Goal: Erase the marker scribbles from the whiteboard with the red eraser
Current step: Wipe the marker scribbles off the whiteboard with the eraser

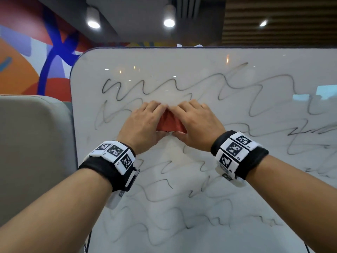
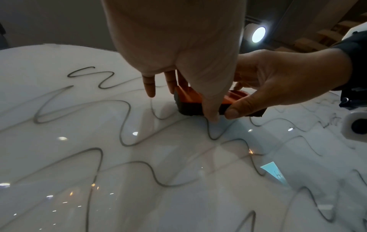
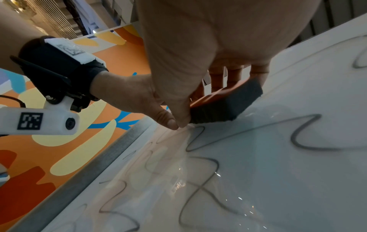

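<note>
On whiteboard [image 1: 164, 59], L hand [image 1: 144, 123] & R hand [image 1: 197, 123] clamp eraser [image 1: 171, 123] together; keep felt [image 2: 190, 109] flat, press evenly, sweep across squiggles [image 1: 219, 95]
</note>
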`<state>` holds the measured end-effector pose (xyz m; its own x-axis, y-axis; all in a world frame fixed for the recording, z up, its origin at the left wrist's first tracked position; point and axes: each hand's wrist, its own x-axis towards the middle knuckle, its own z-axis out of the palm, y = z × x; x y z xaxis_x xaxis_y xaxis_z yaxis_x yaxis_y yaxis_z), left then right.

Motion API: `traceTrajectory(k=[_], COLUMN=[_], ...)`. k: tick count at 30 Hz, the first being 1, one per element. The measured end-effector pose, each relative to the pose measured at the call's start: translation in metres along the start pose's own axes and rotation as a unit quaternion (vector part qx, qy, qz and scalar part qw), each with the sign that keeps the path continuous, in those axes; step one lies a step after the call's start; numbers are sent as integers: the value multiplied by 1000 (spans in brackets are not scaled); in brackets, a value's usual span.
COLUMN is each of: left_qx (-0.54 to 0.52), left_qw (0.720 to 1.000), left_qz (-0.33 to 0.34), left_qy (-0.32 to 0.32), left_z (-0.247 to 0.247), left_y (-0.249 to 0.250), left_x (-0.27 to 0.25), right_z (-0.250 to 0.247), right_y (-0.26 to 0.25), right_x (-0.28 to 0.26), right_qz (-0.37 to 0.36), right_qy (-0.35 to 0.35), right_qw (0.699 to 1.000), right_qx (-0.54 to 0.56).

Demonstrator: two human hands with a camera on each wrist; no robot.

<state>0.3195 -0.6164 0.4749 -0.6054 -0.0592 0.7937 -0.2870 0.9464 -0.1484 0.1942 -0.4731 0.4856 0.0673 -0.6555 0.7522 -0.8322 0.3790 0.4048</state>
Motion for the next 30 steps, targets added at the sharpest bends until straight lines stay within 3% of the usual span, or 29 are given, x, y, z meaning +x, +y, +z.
traceTrajectory(k=[14, 23, 30], left_qx=[26, 32, -93], left_qw=[993, 971, 943], left_qz=[-96, -214, -308], left_qy=[66, 105, 81], left_z=[-28, -35, -28], left_y=[-62, -126, -157], left_x=[-2, -14, -21], right_z=[11, 14, 25], right_y=[-2, -33, -43], right_x=[44, 89, 110], right_qz=[-30, 4, 29], right_qy=[114, 150, 164], right_qw=[993, 988, 985], right_qx=[-18, -26, -44])
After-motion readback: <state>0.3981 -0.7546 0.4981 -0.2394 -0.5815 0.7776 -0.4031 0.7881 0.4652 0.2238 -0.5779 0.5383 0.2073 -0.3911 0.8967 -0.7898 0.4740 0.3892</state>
